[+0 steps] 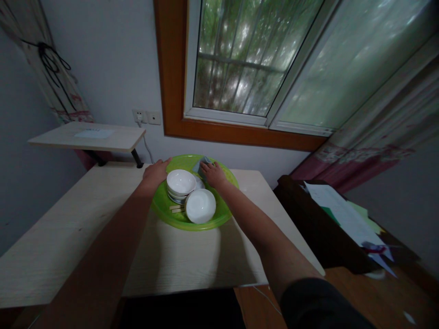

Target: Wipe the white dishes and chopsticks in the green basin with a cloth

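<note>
A round green basin [219, 217] sits on the pale wooden table [103, 237] under the window. Inside it stand a stack of white bowls [180, 183] and a single white bowl [200, 205], with wooden chopsticks [176, 209] lying beside them. My left hand [156, 172] rests on the basin's left rim, fingers curled over the edge. My right hand [213, 173] reaches into the far side of the basin and pinches a grey-blue cloth [202, 162].
A small raised shelf [89, 136] with a paper stands at the back left, below a wall socket [147, 117]. A dark cabinet [318, 228] with papers sits to the right. Curtains hang at both sides of the window.
</note>
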